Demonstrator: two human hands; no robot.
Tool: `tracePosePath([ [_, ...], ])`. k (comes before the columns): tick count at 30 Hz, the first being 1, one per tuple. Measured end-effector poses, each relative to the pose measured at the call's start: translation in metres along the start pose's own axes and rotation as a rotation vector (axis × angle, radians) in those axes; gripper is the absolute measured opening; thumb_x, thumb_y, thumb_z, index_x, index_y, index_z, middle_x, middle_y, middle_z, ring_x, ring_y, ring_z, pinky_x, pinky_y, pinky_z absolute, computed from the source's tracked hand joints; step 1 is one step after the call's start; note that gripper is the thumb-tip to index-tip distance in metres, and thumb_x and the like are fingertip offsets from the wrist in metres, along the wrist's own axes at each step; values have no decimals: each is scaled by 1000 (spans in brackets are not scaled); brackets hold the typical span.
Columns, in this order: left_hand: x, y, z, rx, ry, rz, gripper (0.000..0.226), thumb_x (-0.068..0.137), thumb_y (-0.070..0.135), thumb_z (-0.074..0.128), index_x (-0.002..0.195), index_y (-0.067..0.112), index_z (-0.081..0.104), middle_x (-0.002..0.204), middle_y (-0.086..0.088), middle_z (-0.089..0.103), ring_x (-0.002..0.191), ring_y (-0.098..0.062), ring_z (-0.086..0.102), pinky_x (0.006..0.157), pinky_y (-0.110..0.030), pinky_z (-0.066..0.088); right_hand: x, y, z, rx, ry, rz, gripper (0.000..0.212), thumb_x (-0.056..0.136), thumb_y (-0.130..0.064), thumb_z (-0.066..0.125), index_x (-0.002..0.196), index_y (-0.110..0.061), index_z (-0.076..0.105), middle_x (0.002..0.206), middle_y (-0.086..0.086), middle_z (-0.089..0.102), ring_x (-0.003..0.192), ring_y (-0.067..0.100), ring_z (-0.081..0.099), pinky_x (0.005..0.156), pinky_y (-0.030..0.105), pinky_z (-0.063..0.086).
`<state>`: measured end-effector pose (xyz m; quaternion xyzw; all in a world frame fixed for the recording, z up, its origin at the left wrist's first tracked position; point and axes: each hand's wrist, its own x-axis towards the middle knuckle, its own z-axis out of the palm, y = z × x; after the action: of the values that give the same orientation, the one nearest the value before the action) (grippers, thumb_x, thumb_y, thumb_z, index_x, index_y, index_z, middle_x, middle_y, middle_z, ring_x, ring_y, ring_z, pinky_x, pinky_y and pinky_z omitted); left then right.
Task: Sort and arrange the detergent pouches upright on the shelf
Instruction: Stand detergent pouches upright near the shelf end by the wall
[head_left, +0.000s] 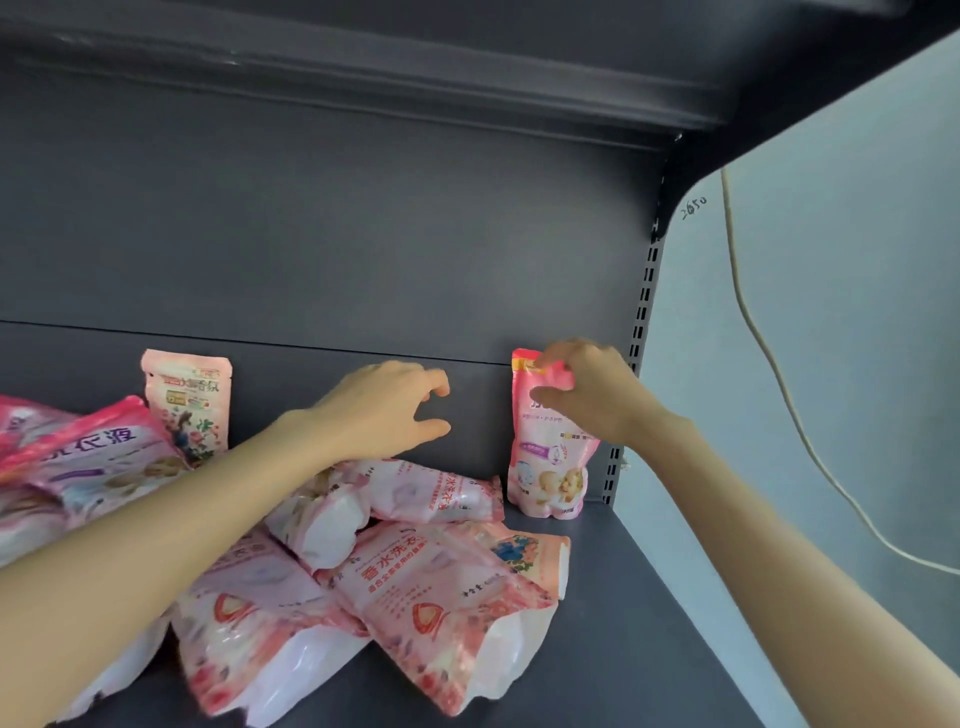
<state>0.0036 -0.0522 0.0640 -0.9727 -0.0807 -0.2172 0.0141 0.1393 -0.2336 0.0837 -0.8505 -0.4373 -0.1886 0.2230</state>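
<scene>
A pink baby-print detergent pouch (549, 467) stands upright in the shelf's back right corner. My right hand (587, 389) grips its top edge, thumb in front and fingers over the top. My left hand (387, 410) hovers in the air just left of it, fingers loosely curved, holding nothing. Below my left hand several pink pouches lie flat in a heap, among them a large one with red lettering (441, 597) and a smaller one (436, 491) on its side. A floral pouch (189, 405) stands upright against the back panel at the left.
The dark grey shelf board (623, 623) runs to a slotted upright (641, 312) at the right. More pink pouches (98, 452) pile up at the far left. A white cable (769, 374) hangs on the pale wall beyond the shelf. Another shelf is overhead.
</scene>
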Motion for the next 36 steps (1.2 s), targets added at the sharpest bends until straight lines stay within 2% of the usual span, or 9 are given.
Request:
tracePosePath([
  [6,-51,-32,11,-107,-66,-20,38,88,45,55,122,29,52,119,9,58,101,-13,52,87,-31,43,-36,-44,39,73,-89,89,36,89,-29,63,122,-14,59,127,6,55,114,24,52,93,33,42],
  [10,-85,-39,32,-174,-140,19,37,86,46,57,117,27,55,113,11,60,107,-12,53,97,-33,41,-68,-59,67,64,-200,195,30,84,-43,64,108,-23,62,106,-3,61,102,22,54,98,46,41],
  [12,-97,-39,38,-215,-197,27,35,86,45,58,116,26,57,111,10,61,104,-12,53,91,-34,45,-82,-64,74,62,-304,234,31,84,-45,64,105,-24,60,101,-3,55,100,23,52,99,41,41],
  [15,-106,-36,41,-257,-263,20,37,86,48,58,115,25,57,106,10,59,98,-13,52,85,-32,45,-97,-73,74,113,-457,334,51,83,-46,67,122,-16,55,115,0,52,104,20,52,79,24,44],
  [19,-113,-31,47,-328,-353,-7,43,84,50,58,118,24,56,114,4,62,101,-17,58,90,-37,48,-101,-80,77,83,-528,425,50,72,-57,73,98,-16,61,93,-4,60,89,17,58,71,23,49],
  [23,-117,-28,52,-378,-399,-44,45,85,53,56,120,24,55,113,1,61,101,-19,59,91,-41,49,-99,-86,73,196,-600,554,44,61,-60,80,64,-26,52,56,-16,47,48,-1,43,47,13,31],
  [28,-119,-28,50,-396,-424,-84,50,84,56,56,123,23,54,122,2,57,107,-17,56,94,-37,46,-111,-82,72,440,-595,587,42,61,-39,87,93,-21,68,84,-13,71,85,5,67,84,21,51],
  [31,-119,-28,51,-389,-435,-109,55,82,60,55,122,22,53,119,2,57,104,-17,56,92,-37,48,-122,-84,66,637,-581,563,34,69,-12,83,97,-16,66,87,-8,75,83,7,71,82,22,56],
  [36,-119,-23,45,-447,-432,-151,70,76,76,45,105,12,49,91,3,59,75,-11,54,65,-28,45,-138,-86,53,821,-384,498,48,66,0,82,108,-9,60,100,8,73,88,24,72,78,39,59],
])
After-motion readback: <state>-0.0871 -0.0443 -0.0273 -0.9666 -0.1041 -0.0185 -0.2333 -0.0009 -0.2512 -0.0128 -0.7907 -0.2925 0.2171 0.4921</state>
